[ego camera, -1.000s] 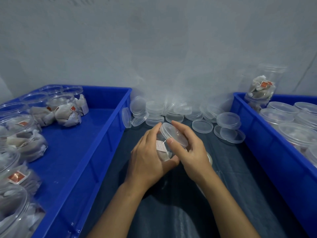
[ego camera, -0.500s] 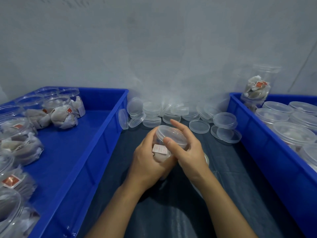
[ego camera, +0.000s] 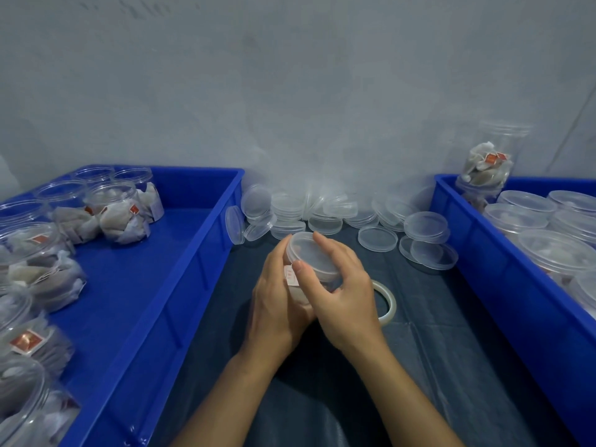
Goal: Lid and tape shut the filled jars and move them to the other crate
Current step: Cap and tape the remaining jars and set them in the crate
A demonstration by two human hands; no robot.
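Lid [ego camera: 314,253] now tilted on jar [ego camera: 295,283]

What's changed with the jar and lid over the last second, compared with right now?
The right hand has brought the lid from tilted at the jar's mouth down onto the jar, fingers now spread over the top. The tape roll, mostly hidden behind that hand before, now shows. The left hand grips the jar as before; both crates and the loose lids by the wall look unchanged.
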